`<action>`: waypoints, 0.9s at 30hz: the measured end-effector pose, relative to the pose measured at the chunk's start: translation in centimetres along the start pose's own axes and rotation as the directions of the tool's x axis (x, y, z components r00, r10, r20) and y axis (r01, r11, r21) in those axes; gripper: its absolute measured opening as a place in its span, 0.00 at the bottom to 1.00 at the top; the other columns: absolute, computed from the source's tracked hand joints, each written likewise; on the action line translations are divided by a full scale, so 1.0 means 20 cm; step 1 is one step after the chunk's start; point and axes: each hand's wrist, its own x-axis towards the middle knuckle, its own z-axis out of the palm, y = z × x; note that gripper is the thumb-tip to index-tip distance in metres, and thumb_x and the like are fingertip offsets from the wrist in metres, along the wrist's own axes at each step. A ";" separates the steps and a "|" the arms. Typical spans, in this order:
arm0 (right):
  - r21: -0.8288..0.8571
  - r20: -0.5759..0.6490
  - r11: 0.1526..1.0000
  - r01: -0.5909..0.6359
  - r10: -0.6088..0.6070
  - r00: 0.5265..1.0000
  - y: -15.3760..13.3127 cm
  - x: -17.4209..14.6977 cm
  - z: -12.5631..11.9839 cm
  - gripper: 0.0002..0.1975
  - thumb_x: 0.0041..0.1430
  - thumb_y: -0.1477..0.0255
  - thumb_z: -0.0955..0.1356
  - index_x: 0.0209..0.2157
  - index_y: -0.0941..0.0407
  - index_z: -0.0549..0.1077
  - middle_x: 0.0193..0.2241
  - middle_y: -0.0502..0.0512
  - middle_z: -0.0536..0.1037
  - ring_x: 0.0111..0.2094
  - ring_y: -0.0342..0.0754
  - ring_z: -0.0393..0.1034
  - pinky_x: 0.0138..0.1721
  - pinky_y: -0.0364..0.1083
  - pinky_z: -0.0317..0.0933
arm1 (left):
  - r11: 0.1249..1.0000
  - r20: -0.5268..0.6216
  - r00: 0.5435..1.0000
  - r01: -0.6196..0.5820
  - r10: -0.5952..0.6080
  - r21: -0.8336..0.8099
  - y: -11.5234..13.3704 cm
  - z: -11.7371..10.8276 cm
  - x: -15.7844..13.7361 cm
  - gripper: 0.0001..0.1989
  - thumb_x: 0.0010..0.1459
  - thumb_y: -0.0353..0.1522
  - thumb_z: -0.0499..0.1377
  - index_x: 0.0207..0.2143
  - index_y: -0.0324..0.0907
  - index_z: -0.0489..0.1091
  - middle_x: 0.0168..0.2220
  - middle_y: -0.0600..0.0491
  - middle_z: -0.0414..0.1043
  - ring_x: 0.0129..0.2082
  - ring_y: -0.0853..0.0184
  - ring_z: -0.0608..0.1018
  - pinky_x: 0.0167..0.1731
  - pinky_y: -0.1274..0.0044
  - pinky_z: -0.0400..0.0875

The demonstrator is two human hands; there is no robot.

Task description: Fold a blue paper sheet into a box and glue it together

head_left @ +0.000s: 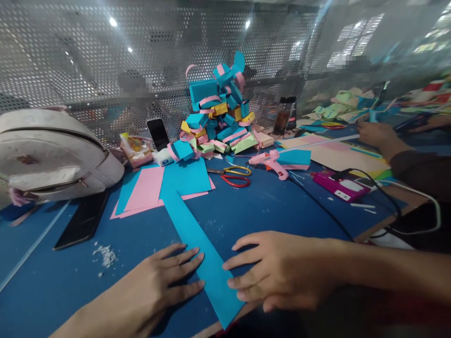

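Observation:
A long blue paper strip (197, 239) lies slantwise on the table, its near end reaching the front edge and its far end by the stacked sheets. My left hand (158, 281) rests on the strip's left border with fingers stretched out. Along the right border, my right hand (278, 267) touches the paper with its fingertips, fingers spread. Neither hand grips anything. Beyond the strip are blue sheets (186, 180) and pink sheets (144, 188). Scissors (236, 176) with one yellow and one red handle lie to their right.
A pink glue gun (273, 162) trails a black cord. Paper boxes and strips form a pile (218, 112) before the perforated panel. At left are a white backpack (52, 150) and a black phone (84, 220). A magenta power strip (340, 185) sits near another person's hand (378, 136).

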 end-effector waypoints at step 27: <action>-0.161 -0.189 0.986 0.044 -0.075 0.979 0.00 0.08 0.16 0.14 0.68 0.63 0.62 0.47 0.53 0.74 0.46 0.49 0.77 0.49 0.44 0.67 0.46 0.46 0.59 | 0.995 -0.077 0.994 -0.079 0.075 -0.062 0.11 0.03 0.06 0.23 0.67 0.36 0.49 0.62 0.41 0.59 0.61 0.42 0.61 0.59 0.52 0.67 0.59 0.58 0.62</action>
